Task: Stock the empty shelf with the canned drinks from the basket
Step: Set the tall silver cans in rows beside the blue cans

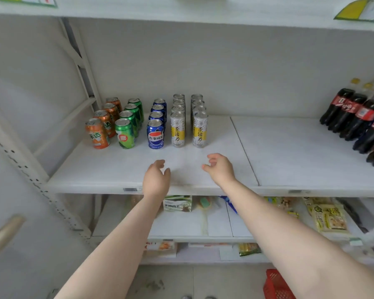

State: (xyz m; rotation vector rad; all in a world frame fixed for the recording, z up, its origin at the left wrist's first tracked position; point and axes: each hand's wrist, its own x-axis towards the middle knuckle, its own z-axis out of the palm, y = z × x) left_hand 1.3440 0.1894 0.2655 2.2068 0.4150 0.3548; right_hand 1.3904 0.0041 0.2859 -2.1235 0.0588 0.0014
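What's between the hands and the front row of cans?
Nothing: in the head view, only bare white shelf separates the left hand and right hand from the front cans. Both hands are empty.

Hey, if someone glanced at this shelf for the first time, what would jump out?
The neat rows of cans at the shelf's back left: orange, green, blue, then two silver-yellow rows. Both empty hands, left hand and right hand, hover before them; dark cola bottles crowd the right.
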